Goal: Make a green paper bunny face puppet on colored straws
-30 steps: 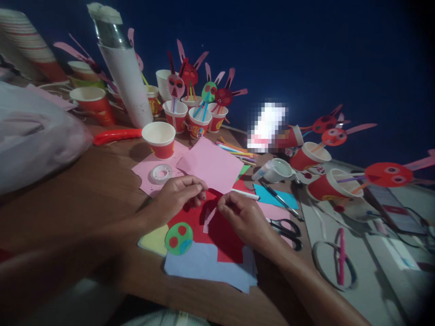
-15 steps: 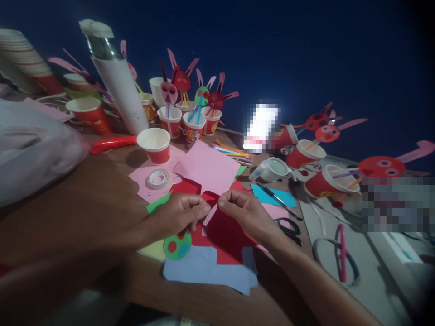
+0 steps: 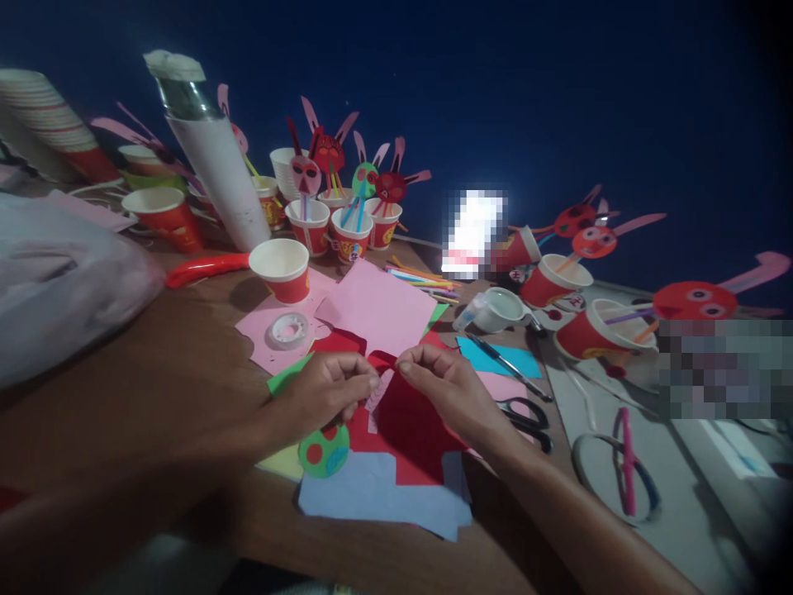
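Observation:
My left hand is closed in a pinch at the edge of a small pink paper strip that has faint marks on it. Facing it, my right hand pinches at the strip's upper end; its fingertips hide the exact grip. Under both hands lies red paper, cut with square corners. A green paper disc with red and blue patches rests just below my left hand. Light blue paper lies nearest me, and a pink sheet lies beyond my fingers.
A paper cup and a tape roll are at left. Black scissors and a pen lie right. Cups with paper rabbit faces line the back, near a tall white flask. A plastic bag bulges far left.
The pink strip has turned a little and shows more of its face between my fingers. My hands have stayed almost in place, while the view has tilted slightly.

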A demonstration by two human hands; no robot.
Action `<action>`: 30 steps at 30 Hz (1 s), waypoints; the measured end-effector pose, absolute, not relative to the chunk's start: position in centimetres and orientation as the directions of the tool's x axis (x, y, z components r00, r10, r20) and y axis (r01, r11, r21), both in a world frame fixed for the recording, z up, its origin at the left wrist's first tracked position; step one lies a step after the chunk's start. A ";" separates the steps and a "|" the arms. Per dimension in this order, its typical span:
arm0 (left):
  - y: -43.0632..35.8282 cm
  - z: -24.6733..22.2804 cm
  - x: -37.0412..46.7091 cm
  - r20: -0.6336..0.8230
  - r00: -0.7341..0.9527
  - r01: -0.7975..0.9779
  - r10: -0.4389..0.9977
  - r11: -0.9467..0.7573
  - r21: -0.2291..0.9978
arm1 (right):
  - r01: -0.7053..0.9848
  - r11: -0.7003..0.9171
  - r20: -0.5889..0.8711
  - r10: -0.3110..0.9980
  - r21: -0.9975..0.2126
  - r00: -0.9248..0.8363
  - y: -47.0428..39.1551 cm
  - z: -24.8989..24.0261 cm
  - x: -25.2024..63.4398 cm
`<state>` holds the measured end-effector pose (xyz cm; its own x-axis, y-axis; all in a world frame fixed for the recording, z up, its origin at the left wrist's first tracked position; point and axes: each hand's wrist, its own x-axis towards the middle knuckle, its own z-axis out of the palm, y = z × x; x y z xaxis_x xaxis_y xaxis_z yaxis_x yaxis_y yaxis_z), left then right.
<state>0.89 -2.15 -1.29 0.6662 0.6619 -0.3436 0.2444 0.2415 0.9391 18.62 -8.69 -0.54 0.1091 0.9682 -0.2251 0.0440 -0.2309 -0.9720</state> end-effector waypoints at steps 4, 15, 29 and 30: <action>-2.0 -2.1 0.7 -0.332 0.642 0.136 0.691 0.324 0.936 | 0.012 -0.187 -0.184 0.974 -0.982 0.129 -8.7 -0.7 18.5; -2.6 -1.7 1.3 -0.344 0.580 0.093 0.739 0.359 0.929 | 0.094 -0.265 -0.266 0.964 -0.960 0.004 -9.1 -1.2 17.4; -2.2 -2.0 1.4 -0.317 0.581 0.050 0.750 0.356 0.933 | 0.034 -0.231 -0.229 0.972 -0.972 0.057 -9.0 -1.1 17.9; -2.0 -1.7 1.4 -0.305 0.569 0.012 0.764 0.362 0.932 | 0.017 -0.212 -0.210 0.974 -0.977 0.088 -8.9 -0.9 18.3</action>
<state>1.36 -2.00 -1.69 0.5685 0.7642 -0.3047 0.0123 0.3624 0.9319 18.25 -8.86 -0.91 0.0878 0.9737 -0.2101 0.0169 -0.2124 -0.9770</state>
